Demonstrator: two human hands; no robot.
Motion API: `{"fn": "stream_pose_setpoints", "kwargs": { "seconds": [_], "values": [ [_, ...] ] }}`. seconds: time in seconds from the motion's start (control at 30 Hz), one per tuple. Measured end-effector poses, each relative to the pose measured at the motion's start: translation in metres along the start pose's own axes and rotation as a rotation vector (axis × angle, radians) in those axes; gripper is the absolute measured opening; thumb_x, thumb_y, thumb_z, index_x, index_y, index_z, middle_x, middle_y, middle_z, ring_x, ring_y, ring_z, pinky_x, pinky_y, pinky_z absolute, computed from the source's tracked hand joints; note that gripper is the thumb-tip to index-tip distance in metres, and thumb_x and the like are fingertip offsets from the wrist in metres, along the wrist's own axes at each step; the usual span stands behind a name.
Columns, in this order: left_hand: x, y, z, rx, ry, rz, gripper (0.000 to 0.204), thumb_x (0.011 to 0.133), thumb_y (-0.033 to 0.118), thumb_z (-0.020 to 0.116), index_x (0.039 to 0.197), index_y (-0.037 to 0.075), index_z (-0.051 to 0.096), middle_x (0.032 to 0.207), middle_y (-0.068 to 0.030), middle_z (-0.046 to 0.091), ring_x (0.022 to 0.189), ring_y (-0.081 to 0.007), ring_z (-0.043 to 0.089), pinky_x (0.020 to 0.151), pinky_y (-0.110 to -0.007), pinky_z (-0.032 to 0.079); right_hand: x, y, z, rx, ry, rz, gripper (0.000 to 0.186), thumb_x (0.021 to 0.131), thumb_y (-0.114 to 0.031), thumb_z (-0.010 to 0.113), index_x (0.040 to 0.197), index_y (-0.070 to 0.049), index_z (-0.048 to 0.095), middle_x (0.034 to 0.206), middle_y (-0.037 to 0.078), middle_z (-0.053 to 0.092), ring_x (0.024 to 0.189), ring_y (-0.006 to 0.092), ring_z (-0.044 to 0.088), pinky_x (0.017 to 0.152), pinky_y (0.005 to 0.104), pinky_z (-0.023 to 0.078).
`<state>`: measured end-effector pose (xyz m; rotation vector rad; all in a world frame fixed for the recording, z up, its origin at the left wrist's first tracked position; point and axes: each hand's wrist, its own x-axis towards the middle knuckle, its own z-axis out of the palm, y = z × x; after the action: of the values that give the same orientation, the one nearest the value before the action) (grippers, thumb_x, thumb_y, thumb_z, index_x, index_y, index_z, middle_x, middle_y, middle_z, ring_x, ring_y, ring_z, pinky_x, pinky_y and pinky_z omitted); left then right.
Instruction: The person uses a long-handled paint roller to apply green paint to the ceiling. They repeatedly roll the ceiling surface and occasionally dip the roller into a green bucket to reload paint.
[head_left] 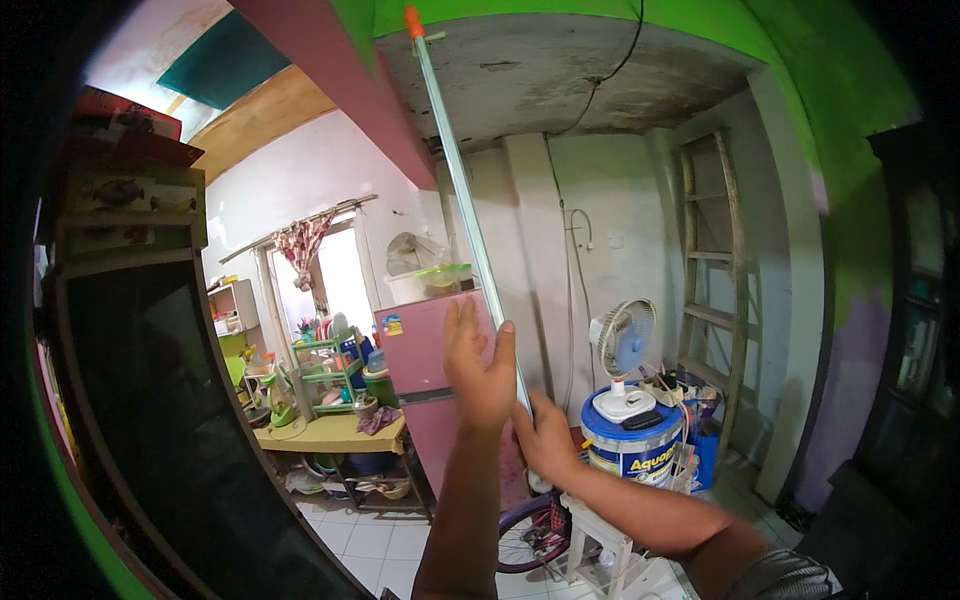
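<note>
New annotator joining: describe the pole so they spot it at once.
Find the pink fridge, mid-picture. By its right edge, the right hand grips the low end of the visible pole, which slants up and to the left. Unlike the ladder further right, it is one straight, pale, rungless stick with an orange tip.

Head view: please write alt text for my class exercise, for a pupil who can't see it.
A person's right hand grips a long, pale, orange-tipped pole angled upward, while the left hand is open beside it. Behind are a pink refrigerator, a white fan on a blue-lidded bucket, and a wooden ladder.
</note>
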<state>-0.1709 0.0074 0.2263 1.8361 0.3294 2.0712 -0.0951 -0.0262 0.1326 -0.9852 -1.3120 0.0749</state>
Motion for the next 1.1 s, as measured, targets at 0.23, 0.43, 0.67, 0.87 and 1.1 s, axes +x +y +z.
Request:
{"fn": "stream_pose_setpoints", "kwargs": {
  "seconds": [0.23, 0.43, 0.67, 0.87, 1.1],
  "values": [
    [0.007, 0.011, -0.033, -0.006, 0.098, 0.097, 0.048, 0.091, 0.007, 0.065, 0.133, -0.011, 0.048, 0.149, -0.0273, 0.033, 0.130, -0.0348, 0.047, 0.100, -0.042, 0.048, 0.141, -0.077, 0.008, 0.149, 0.030, -0.106, 0.033, 0.098, -0.029, 0.056, 0.113, 0.000, 0.057, 0.067, 0.014, 0.060, 0.051, 0.0227, 0.059, 0.048, 0.0394, 0.048],
    [0.016, 0.021, -0.047, -0.052, 0.098, 0.097, 0.042, 0.091, 0.006, 0.064, 0.127, -0.010, 0.052, 0.147, -0.0244, 0.034, 0.126, -0.0327, 0.049, 0.100, -0.041, 0.048, 0.272, -0.154, 0.001, 0.311, -0.103, 0.027, 0.028, 0.099, -0.034, 0.053, 0.109, -0.008, 0.053, 0.065, 0.009, 0.053, 0.046, 0.0175, 0.048, 0.040, 0.0383, 0.043],
    [0.028, 0.027, -0.057, -0.079, 0.084, 0.104, 0.034, 0.090, 0.004, 0.063, 0.120, -0.010, 0.055, 0.141, -0.0234, 0.038, 0.124, -0.0309, 0.051, 0.100, -0.039, 0.050, 0.371, -0.246, -0.014, 0.270, -0.142, 0.062, 0.033, 0.101, -0.037, 0.051, 0.107, -0.006, 0.045, 0.074, 0.011, 0.053, 0.051, 0.0174, 0.048, 0.043, 0.0381, 0.045],
    [0.024, 0.021, -0.058, -0.059, 0.062, 0.096, 0.033, 0.089, 0.004, 0.064, 0.118, -0.010, 0.056, 0.142, -0.0232, 0.037, 0.120, -0.0296, 0.054, 0.097, -0.038, 0.051, 0.385, -0.284, -0.019, 0.259, -0.121, 0.080, 0.036, 0.101, -0.038, 0.050, 0.103, -0.003, 0.047, 0.073, 0.009, 0.053, 0.052, 0.0168, 0.049, 0.043, 0.0352, 0.045],
    [0.013, 0.016, -0.059, -0.058, 0.034, 0.054, 0.032, 0.089, 0.003, 0.064, 0.119, -0.008, 0.057, 0.140, -0.0218, 0.039, 0.116, -0.0285, 0.058, 0.095, -0.037, 0.052, 0.318, -0.207, -0.011, 0.199, -0.132, -0.009, 0.032, 0.101, -0.034, 0.050, 0.107, -0.002, 0.049, 0.067, 0.010, 0.053, 0.046, 0.0172, 0.049, 0.039, 0.0384, 0.045]
  ]
}}
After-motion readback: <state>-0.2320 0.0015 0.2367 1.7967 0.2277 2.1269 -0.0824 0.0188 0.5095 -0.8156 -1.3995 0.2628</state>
